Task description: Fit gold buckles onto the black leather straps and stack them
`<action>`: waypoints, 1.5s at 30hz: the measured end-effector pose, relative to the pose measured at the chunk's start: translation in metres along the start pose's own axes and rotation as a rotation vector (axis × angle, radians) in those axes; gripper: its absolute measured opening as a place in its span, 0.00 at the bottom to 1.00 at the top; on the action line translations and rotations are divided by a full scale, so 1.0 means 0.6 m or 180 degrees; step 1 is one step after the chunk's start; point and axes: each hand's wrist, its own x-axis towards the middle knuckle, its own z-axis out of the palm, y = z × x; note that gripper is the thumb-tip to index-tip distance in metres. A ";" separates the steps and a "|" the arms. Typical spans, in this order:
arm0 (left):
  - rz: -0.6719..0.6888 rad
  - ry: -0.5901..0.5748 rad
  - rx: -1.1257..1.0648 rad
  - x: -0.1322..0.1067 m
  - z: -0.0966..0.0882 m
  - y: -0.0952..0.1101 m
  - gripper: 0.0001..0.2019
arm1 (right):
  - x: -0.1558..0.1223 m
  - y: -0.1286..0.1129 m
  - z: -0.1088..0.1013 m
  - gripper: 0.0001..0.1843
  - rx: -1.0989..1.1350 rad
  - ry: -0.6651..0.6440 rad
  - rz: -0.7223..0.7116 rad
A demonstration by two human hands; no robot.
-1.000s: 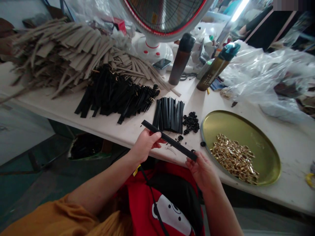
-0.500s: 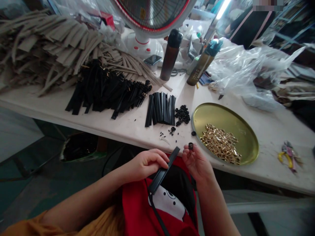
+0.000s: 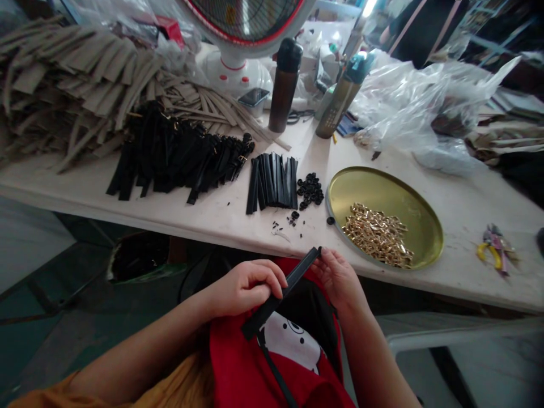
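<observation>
My left hand (image 3: pixel 246 286) is closed round the middle of a flat black strap (image 3: pixel 280 293) that slants up to the right over my lap. My right hand (image 3: pixel 338 277) pinches the strap's upper end, with a small black loop at its fingertips. On the white table (image 3: pixel 191 212) just beyond lie a neat row of black straps (image 3: pixel 272 181), a little heap of black loops (image 3: pixel 310 191) and a gold round tray (image 3: pixel 385 195) holding several gold buckles (image 3: pixel 377 235).
A big pile of black straps (image 3: pixel 174 156) and a heap of beige strips (image 3: pixel 76 85) fill the table's left. A fan (image 3: pixel 238 34), two bottles (image 3: pixel 284 85), plastic bags (image 3: pixel 420 107) stand behind. Pliers (image 3: pixel 493 249) lie at right. A person sits far back.
The strap swung from lying across the table edge down to my lap. My right hand picked up a black loop and has brought it to the strap's upper end.
</observation>
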 end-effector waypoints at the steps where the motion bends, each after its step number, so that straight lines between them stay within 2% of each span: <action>1: -0.0121 0.0042 -0.0026 0.003 0.002 -0.005 0.08 | -0.002 0.000 0.003 0.14 -0.0051 0.0028 -0.0091; 3: -0.0479 0.0228 -0.0073 0.013 0.007 -0.017 0.07 | -0.008 0.003 0.010 0.15 -0.0187 0.0044 -0.0262; 5: -0.0824 0.0418 -0.0129 0.027 0.013 -0.028 0.13 | -0.015 0.006 0.017 0.15 -0.0318 -0.0025 -0.0349; 7: -0.0991 0.0389 -0.0180 0.043 0.015 -0.034 0.19 | -0.019 0.009 0.024 0.14 -0.0361 -0.0139 -0.0346; 11: -0.0859 0.0186 0.0008 0.063 0.009 -0.027 0.15 | -0.015 0.009 0.026 0.13 -0.0006 -0.0237 -0.0236; 17: -0.0693 0.0386 0.0970 0.064 0.004 -0.007 0.12 | -0.003 0.008 0.023 0.10 0.0400 -0.0307 -0.0119; 23: -0.0682 0.0192 0.1534 0.062 -0.001 -0.002 0.13 | -0.009 0.012 0.023 0.15 0.0005 -0.0160 -0.0228; 27: -0.0674 0.0145 0.1945 0.070 -0.011 0.002 0.14 | -0.012 0.012 0.018 0.13 -0.0275 -0.0260 -0.0368; 31: -0.0616 -0.0094 0.2230 0.080 -0.021 0.007 0.13 | -0.010 0.007 0.014 0.13 -0.0324 -0.0443 -0.0216; 35: -0.0521 -0.0220 0.2281 0.084 -0.030 0.007 0.13 | -0.003 0.004 0.012 0.13 -0.0357 -0.0615 -0.0044; 40: -0.0530 -0.0352 0.1980 0.083 -0.040 0.012 0.12 | 0.006 0.010 0.010 0.13 -0.0461 -0.0718 0.0097; 43: -0.0525 -0.0310 0.1768 0.090 -0.031 0.007 0.12 | 0.008 0.019 0.018 0.12 -0.0650 -0.0957 0.0152; 45: -0.0677 -0.0185 0.1400 0.098 -0.020 -0.003 0.11 | 0.010 0.023 0.027 0.13 -0.0710 -0.0951 0.0096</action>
